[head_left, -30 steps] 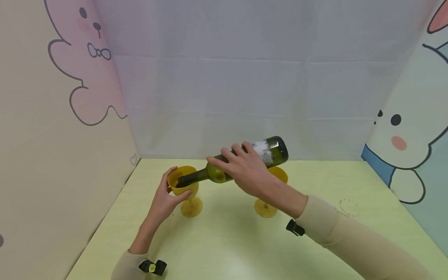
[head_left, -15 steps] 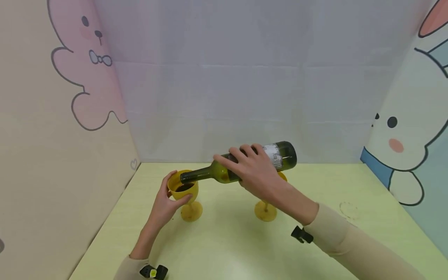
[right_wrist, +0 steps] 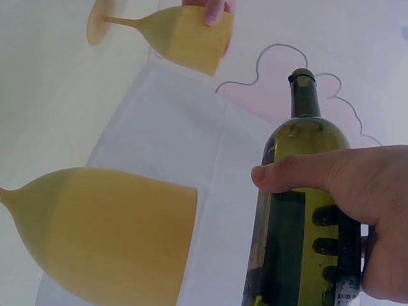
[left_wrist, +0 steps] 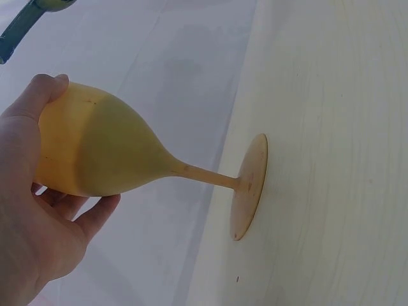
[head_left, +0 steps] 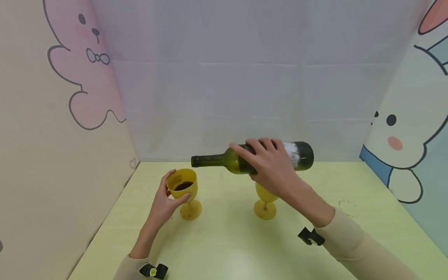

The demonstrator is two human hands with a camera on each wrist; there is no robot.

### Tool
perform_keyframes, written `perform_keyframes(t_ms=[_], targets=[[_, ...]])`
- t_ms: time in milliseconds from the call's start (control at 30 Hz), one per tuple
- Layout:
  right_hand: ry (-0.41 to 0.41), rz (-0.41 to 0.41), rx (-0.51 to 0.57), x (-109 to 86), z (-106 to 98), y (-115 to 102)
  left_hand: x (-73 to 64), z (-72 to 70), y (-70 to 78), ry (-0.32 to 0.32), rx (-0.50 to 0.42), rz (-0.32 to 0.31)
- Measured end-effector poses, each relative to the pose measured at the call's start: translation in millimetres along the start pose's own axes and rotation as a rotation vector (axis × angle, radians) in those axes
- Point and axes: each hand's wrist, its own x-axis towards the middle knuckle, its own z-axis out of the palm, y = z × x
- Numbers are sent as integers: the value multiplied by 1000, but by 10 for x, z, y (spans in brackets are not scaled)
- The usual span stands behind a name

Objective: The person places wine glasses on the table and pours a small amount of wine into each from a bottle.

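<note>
My left hand (head_left: 168, 198) grips the bowl of a yellow wine goblet (head_left: 191, 194) between thumb and fingers. Dark liquid (head_left: 183, 186) shows inside it, and its round foot (left_wrist: 250, 188) is down at the tabletop. My right hand (head_left: 274, 163) is wrapped around a green glass wine bottle (head_left: 231, 161), held nearly level with its neck toward the left. The bottle's mouth (head_left: 194, 161) is up and to the right of the goblet's rim, apart from it. Behind the right hand stands a second yellow goblet (head_left: 266, 194), its upper part hidden by hand and bottle.
The pale yellow table (head_left: 224, 241) ends at a white back curtain (head_left: 224, 97). Cartoon-printed panels (head_left: 87, 77) flank it on both sides. A faint ring mark (head_left: 348, 206) lies at the table's right. Small black wrist cameras sit on both sleeves.
The bottle has come out of the left goblet, rising and shifting right with the right hand, and has tipped back to nearly level. Left hand and goblet stay almost in place.
</note>
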Motion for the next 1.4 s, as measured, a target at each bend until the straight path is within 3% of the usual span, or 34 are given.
perform_keyframes(t_ms=[367,767,1200,1400], targets=[[59,134,93,-155,-100,226,-1,-14,-15,-1,-3,28],[16,303,246,-396,-114,467,2,-14,-10,3,8,52],[114,454,321,-732,-90,728,5,-13,-29,0,-1,33],[148,570,371,-918,-75,871,8,-9,-14,-2,-3,25]])
